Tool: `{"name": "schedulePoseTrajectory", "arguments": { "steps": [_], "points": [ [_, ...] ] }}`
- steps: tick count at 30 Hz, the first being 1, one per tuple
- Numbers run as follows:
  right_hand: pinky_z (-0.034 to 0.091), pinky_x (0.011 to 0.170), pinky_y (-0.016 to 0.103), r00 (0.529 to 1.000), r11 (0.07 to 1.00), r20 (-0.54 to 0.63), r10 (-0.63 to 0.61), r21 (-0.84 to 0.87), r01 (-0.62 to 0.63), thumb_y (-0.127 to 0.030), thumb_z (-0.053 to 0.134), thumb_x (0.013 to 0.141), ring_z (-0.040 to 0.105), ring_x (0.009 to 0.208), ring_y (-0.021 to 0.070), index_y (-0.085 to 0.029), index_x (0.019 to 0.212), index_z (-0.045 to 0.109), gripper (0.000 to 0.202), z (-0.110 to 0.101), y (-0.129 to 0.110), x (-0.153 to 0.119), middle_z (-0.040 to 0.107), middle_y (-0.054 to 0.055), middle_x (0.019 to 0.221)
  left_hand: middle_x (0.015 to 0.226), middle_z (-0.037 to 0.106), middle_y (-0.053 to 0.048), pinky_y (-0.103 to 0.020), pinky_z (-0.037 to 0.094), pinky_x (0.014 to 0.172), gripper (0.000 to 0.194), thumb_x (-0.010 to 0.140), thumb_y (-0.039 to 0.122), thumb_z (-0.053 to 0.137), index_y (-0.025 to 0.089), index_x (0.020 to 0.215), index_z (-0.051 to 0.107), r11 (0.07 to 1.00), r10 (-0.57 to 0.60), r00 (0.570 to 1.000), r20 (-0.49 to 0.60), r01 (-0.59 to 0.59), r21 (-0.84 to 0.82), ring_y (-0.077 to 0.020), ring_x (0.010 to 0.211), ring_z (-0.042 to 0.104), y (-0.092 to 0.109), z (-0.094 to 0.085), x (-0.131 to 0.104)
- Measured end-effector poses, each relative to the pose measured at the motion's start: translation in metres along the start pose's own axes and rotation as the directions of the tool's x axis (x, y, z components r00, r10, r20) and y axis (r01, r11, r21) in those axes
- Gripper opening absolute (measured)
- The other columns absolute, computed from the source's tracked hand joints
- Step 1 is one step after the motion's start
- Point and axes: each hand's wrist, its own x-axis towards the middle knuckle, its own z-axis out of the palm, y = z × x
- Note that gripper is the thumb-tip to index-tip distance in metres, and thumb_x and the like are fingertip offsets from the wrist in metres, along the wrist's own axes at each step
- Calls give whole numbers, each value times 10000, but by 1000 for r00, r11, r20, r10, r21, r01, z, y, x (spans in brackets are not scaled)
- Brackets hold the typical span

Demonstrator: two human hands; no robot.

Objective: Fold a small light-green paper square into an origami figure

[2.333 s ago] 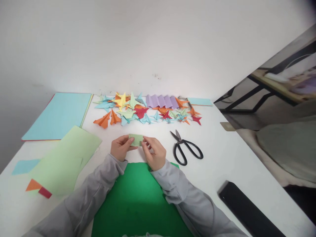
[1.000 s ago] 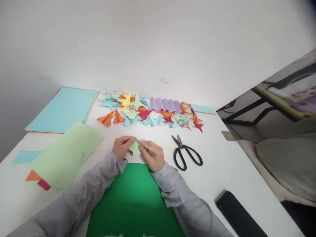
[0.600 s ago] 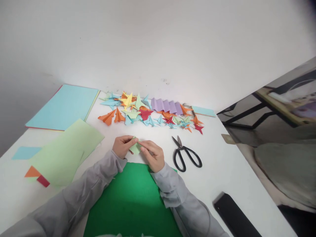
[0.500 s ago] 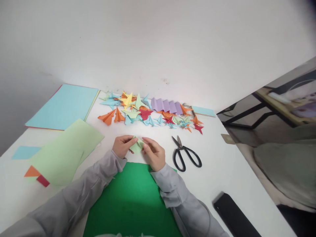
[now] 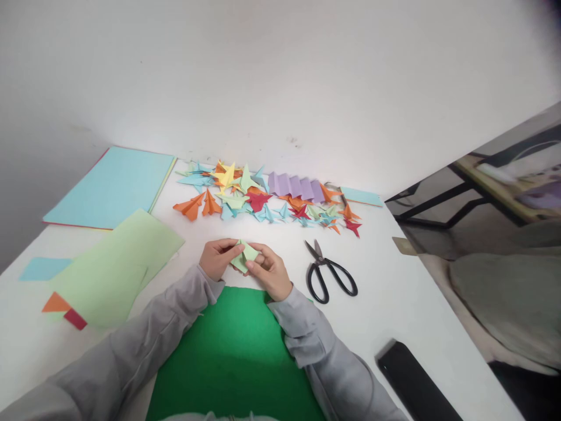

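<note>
A small folded piece of light green paper (image 5: 245, 255) is held up between both hands, just beyond the far edge of a dark green sheet (image 5: 236, 351). My left hand (image 5: 218, 258) pinches its left side, thumb on top. On the right side, my right hand (image 5: 272, 271) grips the paper with the thumb in front and the fingers behind it. Open-bladed scissors (image 5: 322, 263) with black handles lie to the right of my right hand. Folded paper figures (image 5: 258, 202) in several colours lie in a band beyond my hands.
Light green sheets (image 5: 114, 269) and a blue stack of paper (image 5: 114, 187) lie at the left. A pleated purple paper (image 5: 295, 187) stands near the wall. A black object (image 5: 414, 380) rests at the front right of the white table (image 5: 377, 280).
The light green paper has turned between my hands and shows more of its folded face. My right thumb and fingers have shifted left onto it.
</note>
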Motion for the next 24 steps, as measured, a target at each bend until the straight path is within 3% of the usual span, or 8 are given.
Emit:
{"name": "schedulePoseTrajectory", "arguments": {
  "steps": [5, 9, 13, 16, 24],
  "points": [
    [476, 498, 254, 999, 1000, -24, -25, -6, 25, -356, 633, 706, 577, 484, 117, -199, 1031, 493, 387, 0, 2, 0, 565, -64, 525, 498, 604, -4, -214, 430, 359, 270, 607, 362, 682, 122, 729, 691, 999, -28, 999, -19, 28, -20, -100, 400, 518, -6, -2, 3],
    [456, 462, 240, 997, 992, -77, -32, -121, 23, -333, 568, 763, 557, 448, 111, -180, 1001, 517, 287, 1, 4, -2, 558, -58, 499, 496, 600, -3, -215, 449, 362, 295, 599, 382, 680, 112, 717, 689, 999, -24, 999, -26, 25, 34, -98, 401, 516, -1, 1, -1],
    [464, 493, 245, 986, 969, -123, -113, -231, 83, -281, 554, 783, 559, 465, 111, -193, 1104, 457, 347, 3, 2, -6, 540, -72, 504, 544, 618, -3, -207, 485, 383, 285, 591, 377, 688, 119, 712, 682, 998, -30, 998, -50, 33, 52, -95, 444, 541, 1, 2, -2],
    [470, 508, 247, 969, 955, -159, -189, -261, 143, -255, 559, 783, 567, 491, 109, -203, 1134, 429, 378, 4, 1, -7, 552, -61, 557, 549, 615, -5, -209, 494, 381, 287, 580, 373, 697, 111, 693, 668, 998, -54, 996, -64, 53, -15, -95, 447, 546, -1, 1, 0],
    [482, 507, 246, 941, 907, -165, -296, -358, 223, -222, 544, 795, 578, 514, 105, -210, 1065, 549, 270, 3, -1, -6, 612, 1, 692, 566, 604, -5, -218, 496, 371, 324, 553, 394, 713, 107, 690, 654, 988, -108, 987, -119, 93, -122, -94, 467, 537, -5, 0, 5]
  ]
}}
